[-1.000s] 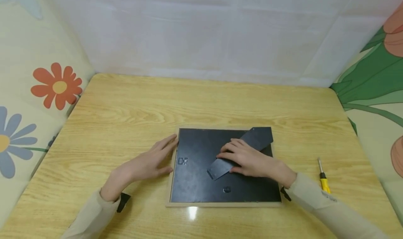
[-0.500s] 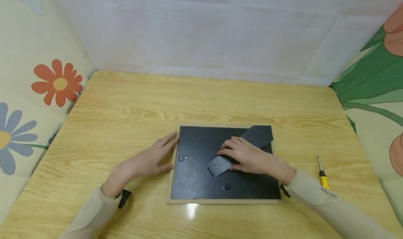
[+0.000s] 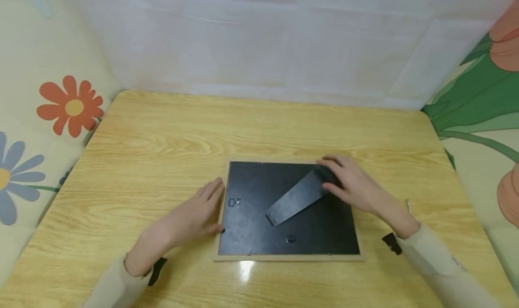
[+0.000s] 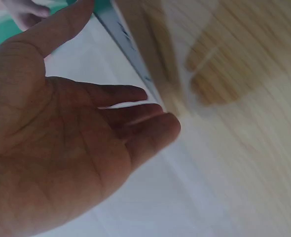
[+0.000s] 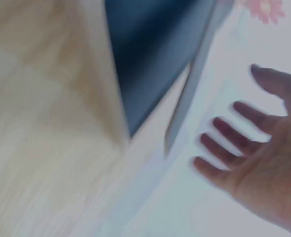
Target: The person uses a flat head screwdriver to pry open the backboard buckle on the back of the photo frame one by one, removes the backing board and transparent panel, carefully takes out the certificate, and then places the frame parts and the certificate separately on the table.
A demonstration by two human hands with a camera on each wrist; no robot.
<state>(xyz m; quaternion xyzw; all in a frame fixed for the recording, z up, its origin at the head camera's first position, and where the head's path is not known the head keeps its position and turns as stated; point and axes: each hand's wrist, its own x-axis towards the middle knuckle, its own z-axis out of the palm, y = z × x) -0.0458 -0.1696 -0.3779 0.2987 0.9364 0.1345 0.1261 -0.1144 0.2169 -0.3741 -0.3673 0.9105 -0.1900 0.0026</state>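
Note:
A picture frame (image 3: 251,238) with a black back and a light wooden rim lies face down on the table. Its black stand leg (image 3: 293,199) slants across the back; the wide end stands off the board in the right wrist view. Over that wide end is my right hand (image 3: 357,186), fingers spread and partly covering it. The right wrist view shows these fingers holding nothing, with a gap to the leg. My left hand (image 3: 186,220) rests along the frame's left edge, fingers extended, fingertips right at the wooden rim in the left wrist view.
To the right of the frame, a screwdriver's metal shaft (image 3: 409,206) shows above the right sleeve (image 3: 434,254), which hides its handle. One metal hanger (image 3: 234,202) sits at the frame back's left side, another near its lower edge. A white cloth (image 3: 263,42) hangs behind the table.
My right hand has left the middle of the stand leg and moved right and away from me to its wide end, its fingers spreading. The left hand has shifted slightly along the rim toward me.

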